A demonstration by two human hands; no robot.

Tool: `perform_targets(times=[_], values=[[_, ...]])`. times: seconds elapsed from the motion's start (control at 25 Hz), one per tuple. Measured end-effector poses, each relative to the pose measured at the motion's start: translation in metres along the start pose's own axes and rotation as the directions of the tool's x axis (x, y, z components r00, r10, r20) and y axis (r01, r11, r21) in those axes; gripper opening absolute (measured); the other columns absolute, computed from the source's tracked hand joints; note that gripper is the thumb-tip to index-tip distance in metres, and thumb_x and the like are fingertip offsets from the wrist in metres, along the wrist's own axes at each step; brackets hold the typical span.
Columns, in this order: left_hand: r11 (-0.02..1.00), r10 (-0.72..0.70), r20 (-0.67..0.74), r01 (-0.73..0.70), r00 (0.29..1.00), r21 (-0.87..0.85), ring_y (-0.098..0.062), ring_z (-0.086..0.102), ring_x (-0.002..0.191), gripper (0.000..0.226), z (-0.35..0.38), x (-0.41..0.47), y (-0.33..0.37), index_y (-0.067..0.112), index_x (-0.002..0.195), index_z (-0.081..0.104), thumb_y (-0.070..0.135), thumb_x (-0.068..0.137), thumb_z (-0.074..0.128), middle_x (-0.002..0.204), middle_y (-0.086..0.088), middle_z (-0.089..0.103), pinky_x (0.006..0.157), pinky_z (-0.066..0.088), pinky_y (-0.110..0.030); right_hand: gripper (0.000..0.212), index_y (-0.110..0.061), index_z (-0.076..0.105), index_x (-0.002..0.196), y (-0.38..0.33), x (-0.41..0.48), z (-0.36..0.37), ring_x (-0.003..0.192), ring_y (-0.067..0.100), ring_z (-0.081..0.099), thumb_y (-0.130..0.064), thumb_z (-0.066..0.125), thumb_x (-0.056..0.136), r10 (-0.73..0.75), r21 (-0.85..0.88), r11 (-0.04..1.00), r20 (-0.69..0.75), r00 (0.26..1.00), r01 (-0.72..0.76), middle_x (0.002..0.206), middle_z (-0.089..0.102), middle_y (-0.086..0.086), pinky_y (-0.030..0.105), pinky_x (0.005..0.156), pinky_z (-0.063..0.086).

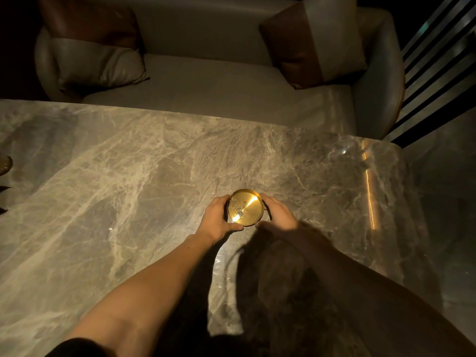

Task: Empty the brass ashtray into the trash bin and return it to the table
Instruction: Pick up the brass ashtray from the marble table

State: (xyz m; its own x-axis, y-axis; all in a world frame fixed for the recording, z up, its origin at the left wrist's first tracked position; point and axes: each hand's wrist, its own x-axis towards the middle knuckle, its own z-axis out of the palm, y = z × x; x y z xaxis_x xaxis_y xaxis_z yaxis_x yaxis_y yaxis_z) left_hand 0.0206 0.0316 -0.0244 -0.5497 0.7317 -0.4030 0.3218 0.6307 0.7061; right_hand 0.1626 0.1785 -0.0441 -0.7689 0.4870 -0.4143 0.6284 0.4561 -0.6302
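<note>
A round brass ashtray (246, 207) sits on the marble table (128, 176), right of centre, with grey ash flecks in its dish. My left hand (219, 220) cups its left rim, thumb curled under the near edge. My right hand (278, 215) wraps the right rim from the other side, partly in shadow. Both hands touch the ashtray. Whether it rests on the table or is slightly lifted I cannot tell. No trash bin is in view.
A pale sofa (206, 86) with a two-tone cushion on the left (98, 55) and another on the right (311, 42) runs along the table's far edge. Dark vertical slats (438, 60) stand at the right. A small object (5, 164) lies at the table's left edge.
</note>
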Motion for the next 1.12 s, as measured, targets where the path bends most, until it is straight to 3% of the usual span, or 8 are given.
perform_targets(times=[0.16, 0.44, 0.56, 0.76, 0.88, 1.04, 1.12], values=[[1.000, 0.022, -0.020, -0.022, 1.000, -0.006, -0.022, 0.057, 0.113, 0.092, -0.003, 0.000, -0.004, 0.015, 0.135, 0.051, 0.031, 0.055, 0.092, 0.124, -0.007, 0.058, 0.099, 0.049, -0.036, 0.097, -0.020, 0.036, 0.145, -0.002, 0.000, -0.003, 0.125, 0.023, 0.052, -0.046, 0.079, 0.062, -0.036, 0.031, 0.999, -0.002, 0.999, 0.036, 0.141, 0.052, 0.007, 0.045, 0.106, 0.043], [0.993, 0.097, -0.044, -0.100, 0.994, -0.067, -0.020, 0.056, 0.118, 0.093, -0.017, 0.000, 0.002, 0.014, 0.138, 0.050, 0.032, 0.057, 0.092, 0.129, -0.006, 0.059, 0.104, 0.046, -0.035, 0.085, -0.021, 0.043, 0.142, -0.019, -0.008, -0.022, 0.116, 0.019, 0.056, -0.035, 0.083, 0.068, -0.105, 0.114, 0.987, -0.070, 0.992, 0.112, 0.131, 0.057, 0.007, 0.043, 0.101, 0.048], [0.977, 0.137, -0.080, -0.148, 0.987, -0.152, -0.015, 0.058, 0.116, 0.090, -0.025, -0.004, 0.014, 0.017, 0.137, 0.050, 0.030, 0.059, 0.092, 0.127, 0.000, 0.060, 0.103, 0.049, -0.035, 0.081, -0.020, 0.046, 0.140, -0.029, -0.023, -0.038, 0.115, 0.015, 0.056, -0.028, 0.084, 0.069, -0.103, 0.182, 0.975, -0.157, 0.982, 0.131, 0.129, 0.057, 0.003, 0.039, 0.101, 0.049], [0.923, 0.187, -0.109, -0.212, 0.976, -0.321, -0.004, 0.060, 0.115, 0.081, -0.030, -0.023, 0.048, 0.020, 0.133, 0.054, 0.021, 0.060, 0.091, 0.125, 0.008, 0.062, 0.101, 0.049, -0.023, 0.072, -0.023, 0.052, 0.132, -0.036, -0.060, -0.075, 0.115, 0.011, 0.056, -0.027, 0.085, 0.068, -0.136, 0.295, 0.932, -0.253, 0.958, 0.210, 0.127, 0.055, -0.006, 0.034, 0.098, 0.051], [0.869, 0.240, -0.131, -0.273, 0.962, -0.412, -0.008, 0.059, 0.121, 0.075, -0.020, -0.039, 0.077, 0.020, 0.128, 0.057, 0.016, 0.061, 0.090, 0.127, 0.004, 0.063, 0.105, 0.046, -0.025, 0.070, -0.030, 0.051, 0.130, -0.025, -0.089, -0.099, 0.117, 0.012, 0.057, -0.022, 0.085, 0.069, -0.104, 0.408, 0.890, -0.255, 0.961, 0.204, 0.130, 0.057, -0.006, 0.032, 0.096, 0.051], [0.801, 0.277, -0.122, -0.299, 0.953, -0.518, -0.008, 0.058, 0.125, 0.068, 0.004, -0.062, 0.120, 0.023, 0.125, 0.058, 0.015, 0.062, 0.084, 0.122, 0.011, 0.068, 0.109, 0.042, -0.025, 0.075, -0.025, 0.047, 0.136, 0.002, -0.127, -0.135, 0.107, -0.012, 0.056, -0.013, 0.082, 0.071, -0.060, 0.496, 0.849, -0.256, 0.965, 0.184, 0.118, 0.055, -0.020, 0.013, 0.091, 0.047], [0.791, 0.289, -0.078, -0.284, 0.954, -0.542, -0.004, 0.055, 0.127, 0.071, 0.020, -0.074, 0.136, 0.024, 0.128, 0.055, 0.014, 0.063, 0.083, 0.122, 0.021, 0.068, 0.110, 0.039, -0.021, 0.082, -0.017, 0.042, 0.141, 0.017, -0.143, -0.149, 0.104, -0.013, 0.054, -0.010, 0.082, 0.069, -0.063, 0.501, 0.844, -0.263, 0.963, 0.192, 0.117, 0.051, -0.017, 0.006, 0.089, 0.045]])
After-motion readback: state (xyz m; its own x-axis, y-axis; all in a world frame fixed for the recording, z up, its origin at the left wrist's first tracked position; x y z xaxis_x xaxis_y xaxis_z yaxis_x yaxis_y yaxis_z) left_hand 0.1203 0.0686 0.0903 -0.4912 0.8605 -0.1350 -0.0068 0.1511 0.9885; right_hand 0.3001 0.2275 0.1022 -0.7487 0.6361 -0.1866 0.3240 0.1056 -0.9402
